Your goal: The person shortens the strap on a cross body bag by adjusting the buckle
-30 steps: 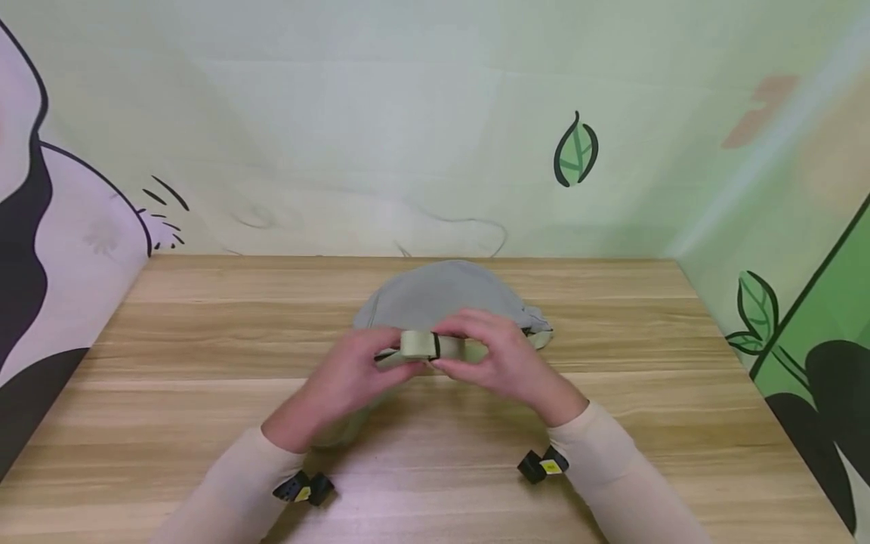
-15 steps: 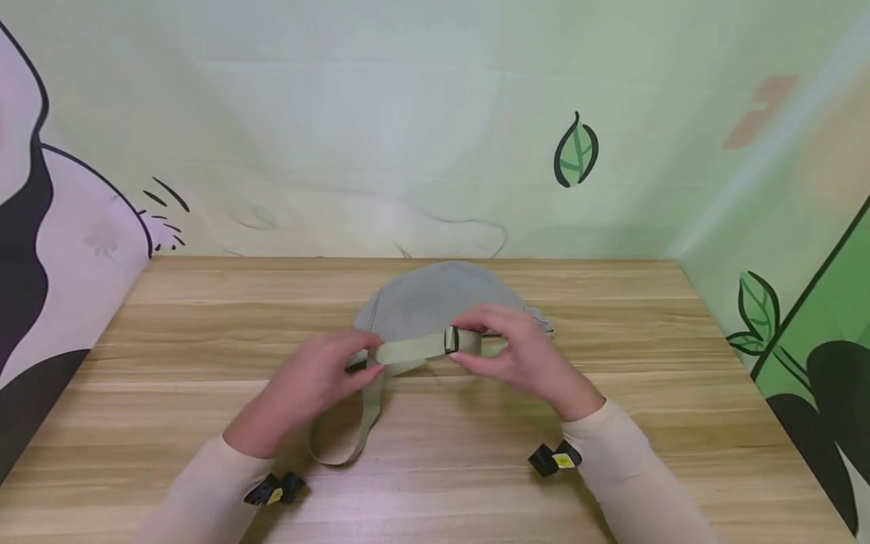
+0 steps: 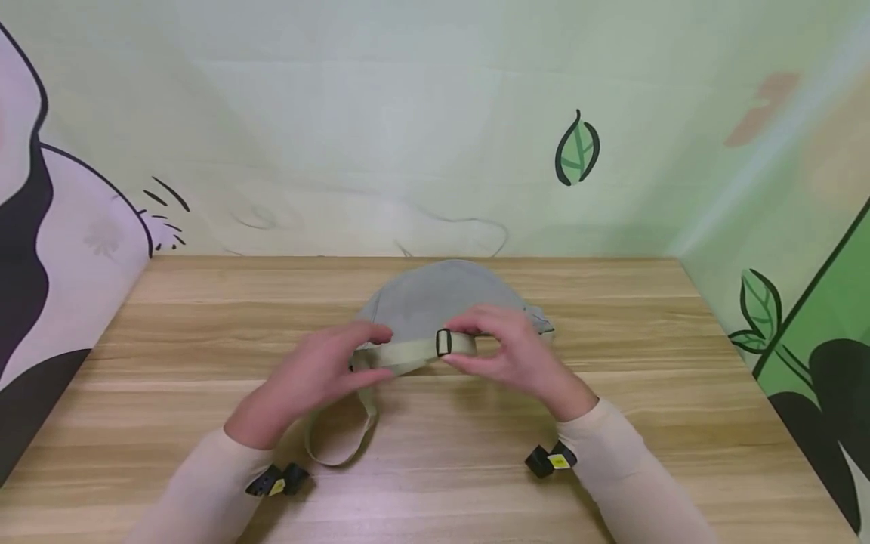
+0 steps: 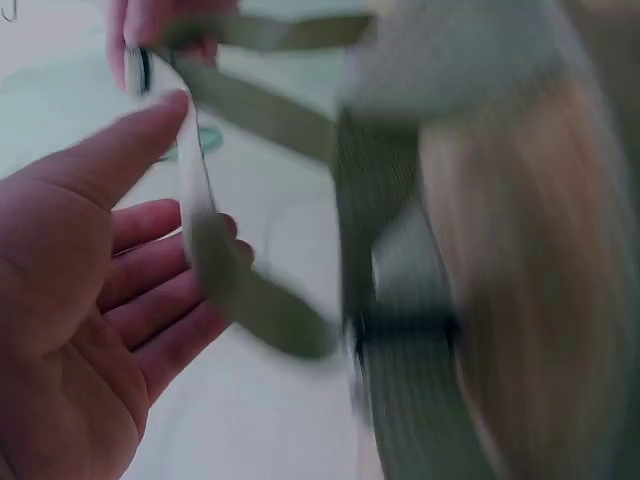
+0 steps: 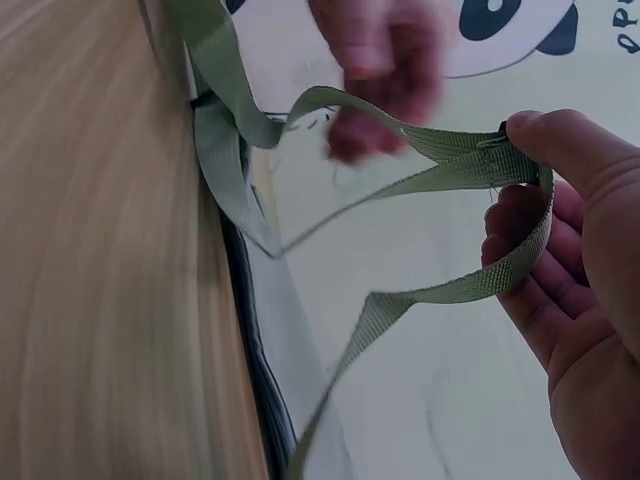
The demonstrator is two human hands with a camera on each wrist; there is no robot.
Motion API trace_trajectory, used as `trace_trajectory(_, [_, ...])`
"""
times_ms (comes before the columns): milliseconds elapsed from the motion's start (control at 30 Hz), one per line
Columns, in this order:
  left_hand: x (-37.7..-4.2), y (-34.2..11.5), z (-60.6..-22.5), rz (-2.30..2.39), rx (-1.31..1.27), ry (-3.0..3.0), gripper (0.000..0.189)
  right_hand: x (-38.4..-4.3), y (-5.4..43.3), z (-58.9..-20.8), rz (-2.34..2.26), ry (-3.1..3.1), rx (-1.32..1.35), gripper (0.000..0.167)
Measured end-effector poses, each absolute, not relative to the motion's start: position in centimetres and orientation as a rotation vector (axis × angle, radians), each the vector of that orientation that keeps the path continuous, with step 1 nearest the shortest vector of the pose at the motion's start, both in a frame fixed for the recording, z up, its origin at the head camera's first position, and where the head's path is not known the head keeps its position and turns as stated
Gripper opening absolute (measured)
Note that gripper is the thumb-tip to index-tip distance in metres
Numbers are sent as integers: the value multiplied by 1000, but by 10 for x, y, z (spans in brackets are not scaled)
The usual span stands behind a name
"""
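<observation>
The right hand (image 3: 511,353) pinches the pale green woven strap (image 3: 411,351) at its small black rectangular buckle (image 3: 444,342), just on the near side of the rounded grey fabric bag (image 3: 448,295). The left hand (image 3: 314,369), thumb and fingers spread wide, stands by the bag's left front edge, with the strap passing between; whether they touch is unclear. A slack loop of strap curves down nearer the person than the bag. Under the bag is a light wood-grain table (image 3: 204,317); behind it, a pale green wall (image 3: 340,151) bearing a black-outlined green leaf (image 3: 576,151).
</observation>
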State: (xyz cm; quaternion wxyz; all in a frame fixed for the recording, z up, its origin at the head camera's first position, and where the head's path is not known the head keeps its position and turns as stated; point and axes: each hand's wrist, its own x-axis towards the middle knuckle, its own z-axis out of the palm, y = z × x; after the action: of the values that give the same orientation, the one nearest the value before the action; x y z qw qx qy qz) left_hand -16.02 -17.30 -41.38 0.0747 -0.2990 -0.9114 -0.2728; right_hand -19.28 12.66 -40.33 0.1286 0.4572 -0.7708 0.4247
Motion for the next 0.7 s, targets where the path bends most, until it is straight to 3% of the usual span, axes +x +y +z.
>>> trace_trajectory(133, [-161,-151,-408,-1018,-967,-2653,50,-193,117,-406,1279,-2241,1378,36])
trace_trajectory(300, [-160,-134,-408,-1099,-984,-2574,38,-190,111,-407,1319,-2291,1375,35])
trace_trajectory(700, [-159,-145,-410,-1159,-928,-2556,26,-191,131,-416,1332,-2312,1298,31])
